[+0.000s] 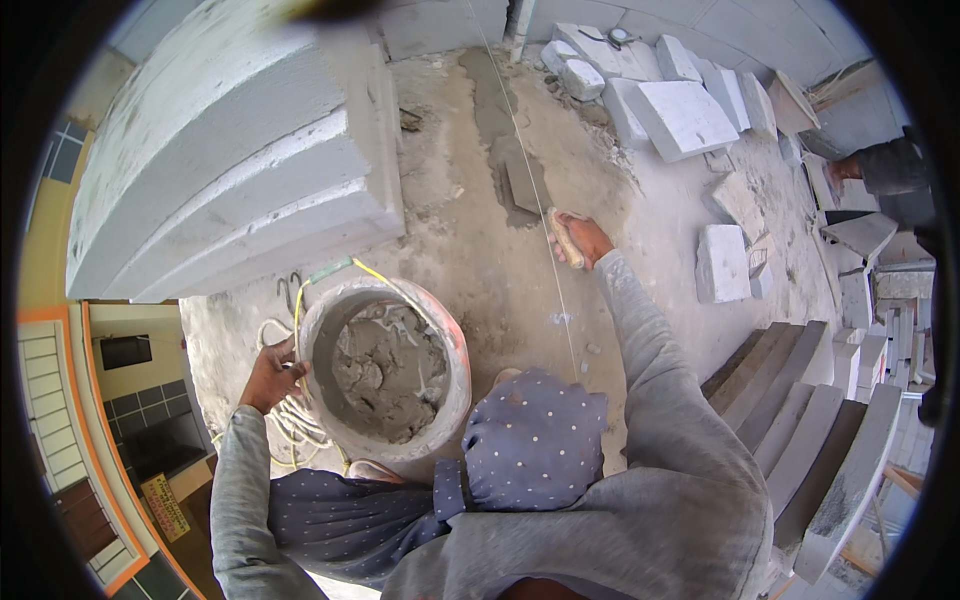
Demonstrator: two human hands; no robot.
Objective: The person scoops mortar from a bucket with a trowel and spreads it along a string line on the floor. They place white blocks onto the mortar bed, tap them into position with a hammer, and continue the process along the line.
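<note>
Head view: our left hand [272, 373] grips the rim of the mortar bucket [385, 368], fingers curled over its left edge. Our right hand [580, 240] is closed round a trowel handle [566, 238] (blade probably the dark shape on the mortar strip [500, 140]). Bucket sits between our knees, blocks [690, 115] well apart.

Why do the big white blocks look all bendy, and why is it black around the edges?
Head view: the fisheye lens curves the stacked blocks toward the rim and leaves black corners; daylight is soft, without glare; the mortar bucket is sharp, the far blocks softer.
</note>
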